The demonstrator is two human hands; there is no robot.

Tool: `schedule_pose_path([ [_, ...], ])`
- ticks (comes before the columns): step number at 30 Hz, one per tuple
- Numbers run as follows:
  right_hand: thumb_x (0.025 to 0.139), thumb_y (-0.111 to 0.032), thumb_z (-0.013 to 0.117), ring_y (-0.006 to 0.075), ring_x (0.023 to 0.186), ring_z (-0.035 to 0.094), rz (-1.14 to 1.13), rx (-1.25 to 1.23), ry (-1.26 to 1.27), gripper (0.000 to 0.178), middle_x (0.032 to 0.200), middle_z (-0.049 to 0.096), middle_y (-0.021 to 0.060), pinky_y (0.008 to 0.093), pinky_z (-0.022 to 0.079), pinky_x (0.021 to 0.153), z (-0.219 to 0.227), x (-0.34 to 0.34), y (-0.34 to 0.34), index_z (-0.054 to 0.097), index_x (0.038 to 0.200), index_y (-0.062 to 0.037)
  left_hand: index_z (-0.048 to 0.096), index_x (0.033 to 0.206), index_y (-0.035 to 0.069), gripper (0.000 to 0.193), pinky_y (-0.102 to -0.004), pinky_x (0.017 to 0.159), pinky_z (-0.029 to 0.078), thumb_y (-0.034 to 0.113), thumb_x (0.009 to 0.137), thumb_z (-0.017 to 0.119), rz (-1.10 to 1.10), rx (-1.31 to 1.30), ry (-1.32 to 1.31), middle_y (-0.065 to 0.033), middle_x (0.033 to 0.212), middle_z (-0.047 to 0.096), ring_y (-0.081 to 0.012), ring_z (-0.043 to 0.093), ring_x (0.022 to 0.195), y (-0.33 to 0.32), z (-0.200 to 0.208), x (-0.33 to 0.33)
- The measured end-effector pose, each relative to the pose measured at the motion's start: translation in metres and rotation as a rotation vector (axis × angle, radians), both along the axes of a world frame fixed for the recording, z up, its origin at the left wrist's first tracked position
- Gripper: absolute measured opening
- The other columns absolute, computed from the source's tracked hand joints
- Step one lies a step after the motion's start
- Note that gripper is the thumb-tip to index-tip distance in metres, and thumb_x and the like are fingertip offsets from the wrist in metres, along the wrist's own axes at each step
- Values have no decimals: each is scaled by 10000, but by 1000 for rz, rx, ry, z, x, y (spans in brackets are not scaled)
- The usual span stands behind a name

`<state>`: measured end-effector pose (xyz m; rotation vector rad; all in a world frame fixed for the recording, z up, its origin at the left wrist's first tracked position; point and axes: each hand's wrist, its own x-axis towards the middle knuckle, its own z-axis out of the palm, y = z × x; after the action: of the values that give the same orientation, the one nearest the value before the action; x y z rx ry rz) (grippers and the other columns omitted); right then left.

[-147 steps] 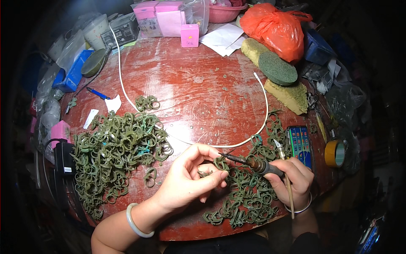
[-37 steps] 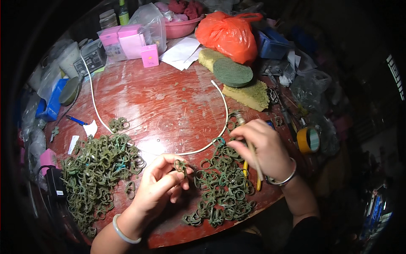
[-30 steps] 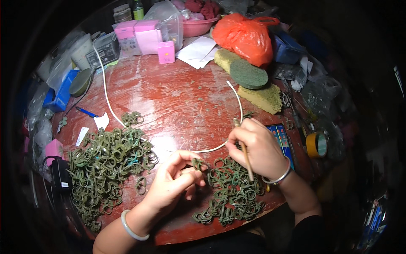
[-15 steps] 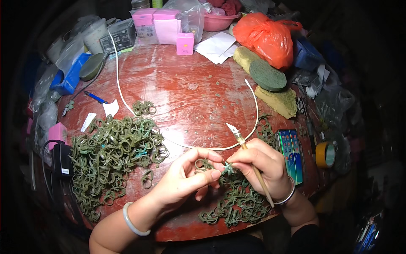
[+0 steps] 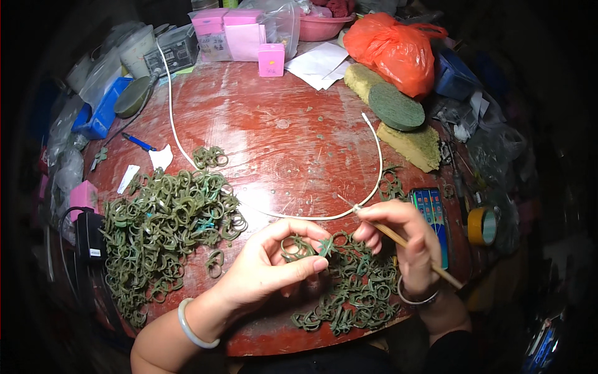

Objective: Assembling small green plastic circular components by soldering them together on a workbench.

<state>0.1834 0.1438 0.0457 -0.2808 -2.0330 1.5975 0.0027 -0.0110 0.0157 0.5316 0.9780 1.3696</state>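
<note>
My left hand (image 5: pixel 265 258) pinches a green wax ring (image 5: pixel 296 248) between thumb and fingers; a small star-shaped part (image 5: pixel 325 247) shows at the fingertips. Just to the right, apart from the ring, my right hand (image 5: pixel 414 240) grips a craft knife with a slim brownish handle (image 5: pixel 447 277). Its thin tip slants up and to the left. Beneath and between the hands lies a loose heap of similar green rings (image 5: pixel 358 296). A larger pile of rings (image 5: pixel 171 234) covers the table left of my left forearm.
A white cable (image 5: pixel 289 216) curves across the red table (image 5: pixel 268 131). Yellow and green sponge pads (image 5: pixel 397 107) lie at the right, below a red plastic bag (image 5: pixel 392 53). A phone (image 5: pixel 431 218) and a yellow tape roll (image 5: pixel 481 226) sit beside my right hand. Pink boxes (image 5: pixel 271 60) stand at the back.
My right hand has moved right and away from the ring, and the knife now lies flatter, its handle end swung out to the right. My left hand stays in place with the ring.
</note>
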Motion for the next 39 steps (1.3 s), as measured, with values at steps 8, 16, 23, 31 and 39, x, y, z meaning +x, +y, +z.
schedule_pose_path([
  [8,792,76,662,188,715,668,-5,315,9,217,852,700,115,284,531,648,7,-2,-1,698,997,16,579,1231,55,393,-167,484,418,55,870,734,81,-30,-39,-12,1037,600,-54,609,677,1,1,-1],
  [16,776,84,678,194,684,664,-114,539,-11,220,829,694,113,298,522,613,11,-4,-1,711,979,5,569,1213,48,389,-160,496,425,1,858,722,102,-15,-4,-14,1039,602,-36,582,666,3,1,2],
  [23,961,-85,592,207,769,651,-792,762,-350,169,888,678,147,286,508,703,20,33,57,637,1095,9,555,1221,60,398,-161,512,427,-2,863,718,106,25,65,-20,1037,580,-27,552,665,0,-6,1],
  [31,880,-131,672,351,810,601,-939,1028,-722,184,901,576,169,447,483,706,-31,114,130,592,1003,-20,531,1237,56,384,-178,538,486,21,890,694,121,24,-11,-45,1012,612,-109,671,822,2,-2,7],
  [39,954,-100,586,403,880,606,-1046,1037,-456,171,988,596,216,448,486,755,-34,97,122,581,1089,5,526,1215,36,367,-201,531,497,-10,886,681,153,5,-26,-71,1007,645,-122,667,823,3,0,7],
])
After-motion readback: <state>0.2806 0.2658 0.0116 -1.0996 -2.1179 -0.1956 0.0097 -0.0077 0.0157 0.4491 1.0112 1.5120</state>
